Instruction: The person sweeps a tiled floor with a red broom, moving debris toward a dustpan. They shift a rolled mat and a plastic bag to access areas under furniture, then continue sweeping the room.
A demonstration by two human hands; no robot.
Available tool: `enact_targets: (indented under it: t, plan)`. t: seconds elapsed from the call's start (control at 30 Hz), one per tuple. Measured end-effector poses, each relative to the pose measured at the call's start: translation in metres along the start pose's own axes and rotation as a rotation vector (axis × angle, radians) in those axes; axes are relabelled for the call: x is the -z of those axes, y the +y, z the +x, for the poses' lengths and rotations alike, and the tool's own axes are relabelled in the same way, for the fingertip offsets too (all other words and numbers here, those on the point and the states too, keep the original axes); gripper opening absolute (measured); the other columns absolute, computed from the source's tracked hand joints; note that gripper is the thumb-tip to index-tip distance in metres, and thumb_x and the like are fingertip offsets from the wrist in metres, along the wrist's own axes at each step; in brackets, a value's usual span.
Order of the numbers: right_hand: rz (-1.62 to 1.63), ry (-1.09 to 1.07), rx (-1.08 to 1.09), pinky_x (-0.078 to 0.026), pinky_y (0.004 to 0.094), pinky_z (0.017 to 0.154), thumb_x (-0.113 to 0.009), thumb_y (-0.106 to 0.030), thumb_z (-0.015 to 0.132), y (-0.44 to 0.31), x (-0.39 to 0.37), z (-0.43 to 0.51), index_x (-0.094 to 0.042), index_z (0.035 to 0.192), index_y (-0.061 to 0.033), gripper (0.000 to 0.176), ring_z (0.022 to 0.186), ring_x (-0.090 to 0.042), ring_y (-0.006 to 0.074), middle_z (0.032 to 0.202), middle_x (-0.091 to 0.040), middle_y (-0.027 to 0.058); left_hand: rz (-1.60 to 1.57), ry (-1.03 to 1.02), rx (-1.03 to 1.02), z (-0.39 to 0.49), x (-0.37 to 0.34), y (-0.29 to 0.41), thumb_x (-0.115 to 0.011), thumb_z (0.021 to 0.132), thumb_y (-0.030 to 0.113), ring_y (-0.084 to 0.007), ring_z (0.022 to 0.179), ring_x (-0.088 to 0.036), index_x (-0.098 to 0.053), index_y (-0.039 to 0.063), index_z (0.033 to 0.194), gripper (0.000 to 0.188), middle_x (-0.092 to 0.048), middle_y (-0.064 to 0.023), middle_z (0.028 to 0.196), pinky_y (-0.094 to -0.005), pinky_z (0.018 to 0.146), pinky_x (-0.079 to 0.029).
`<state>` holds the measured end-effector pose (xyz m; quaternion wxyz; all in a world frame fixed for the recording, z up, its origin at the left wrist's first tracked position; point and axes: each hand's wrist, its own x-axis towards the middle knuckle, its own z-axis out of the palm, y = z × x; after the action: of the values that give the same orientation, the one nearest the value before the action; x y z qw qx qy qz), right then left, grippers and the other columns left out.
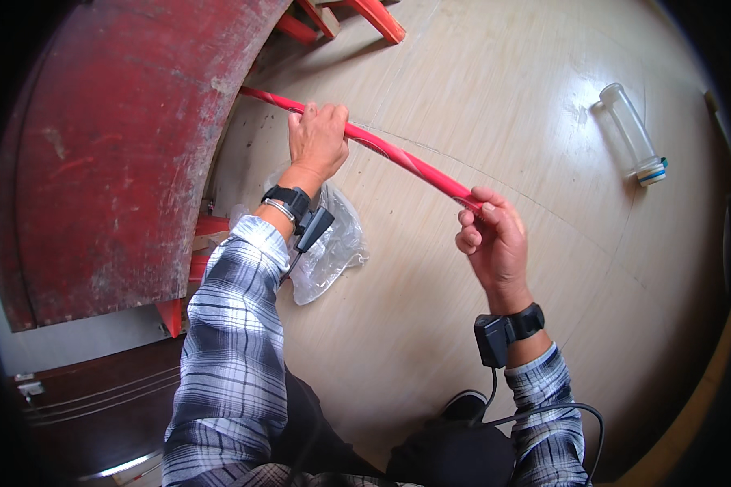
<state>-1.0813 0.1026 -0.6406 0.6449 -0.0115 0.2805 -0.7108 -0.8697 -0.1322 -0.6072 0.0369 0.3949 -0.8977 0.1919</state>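
A long, thin red pole or tube [402, 159] with lighter markings slants across the view. My left hand [321, 137] is closed around it, left of its middle. With thumb and fingers, my right hand [493, 231] holds its lower right end. The far left end meets the edge of a worn red wooden table [134, 146]; whether it touches or passes beneath cannot be told. A crumpled clear plastic bag [335, 243] lies on the floor beside my left wrist.
A clear bottle [630, 131] with a white and blue cap lies on the tiled floor at the right. Red wooden legs [377, 21] stand at the top, and more red wood shows beneath the table. A dark panel [103, 408] is at the lower left. A black cable [542, 409] runs by my right forearm.
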Motion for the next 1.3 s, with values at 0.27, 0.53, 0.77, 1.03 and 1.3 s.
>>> enact_targets:
  t: [0.27,0.53,0.77,1.03,1.3]
  plan:
    - [0.466,0.172,-0.343,-0.046,0.0268,0.060,-0.050,-0.019,0.098,0.083,0.037,-0.028,-0.038,0.144,-0.0077,0.048,0.069,-0.057,0.0138,0.091,-0.063,0.0112,-0.012,-0.127,-0.210,-0.038,-0.042,0.004,-0.068,0.080,0.020,-0.0209,0.093,-0.055,-0.061,0.015,0.083,0.009,-0.062,-0.0007,0.086,-0.0429,0.083,-0.036]
    - [-1.116,-0.361,0.147,-0.053,0.0354,0.066,-0.055,-0.004,0.089,0.062,0.034,-0.074,-0.045,0.142,-0.0049,0.054,0.071,-0.064,0.0227,0.087,-0.061,0.0110,-0.104,-0.222,-0.418,-0.065,-0.023,-0.004,-0.070,0.082,0.034,-0.0195,0.080,-0.057,-0.064,0.014,0.060,0.030,-0.061,-0.0012,0.064,-0.0392,0.080,-0.037]
    - [-1.661,-0.401,0.305,-0.050,0.0398,0.056,-0.064,-0.007,0.084,0.056,0.035,-0.101,-0.044,0.144,-0.0108,0.064,0.064,-0.059,0.0320,0.082,-0.056,0.0138,-0.255,-0.024,-0.482,-0.091,-0.012,0.027,-0.070,0.079,0.031,-0.0189,0.075,-0.056,-0.057,0.015,0.062,0.027,-0.054,-0.0005,0.062,-0.0370,0.071,-0.039]
    - [-1.360,-0.415,0.174,-0.053,0.0339,0.067,-0.066,0.000,0.085,0.027,0.093,-0.159,-0.053,0.136,-0.0042,0.053,0.073,-0.063,0.0290,0.085,-0.064,0.0180,-0.413,-0.012,-0.620,-0.143,0.017,0.073,-0.065,0.079,0.021,-0.0150,0.072,-0.055,-0.058,0.017,0.079,0.009,-0.050,0.0019,0.070,-0.0332,0.069,-0.039]
    - [-0.571,-0.299,-0.637,-0.037,0.0190,0.043,-0.044,-0.014,0.104,-0.009,0.069,-0.169,-0.040,0.148,-0.0076,0.045,0.049,-0.046,0.0060,0.075,-0.056,0.0025,-0.434,-0.082,-0.638,-0.158,0.036,0.067,-0.060,0.079,0.016,-0.0150,0.083,-0.058,-0.060,0.018,0.094,0.015,-0.054,0.0016,0.082,-0.0359,0.081,-0.041]
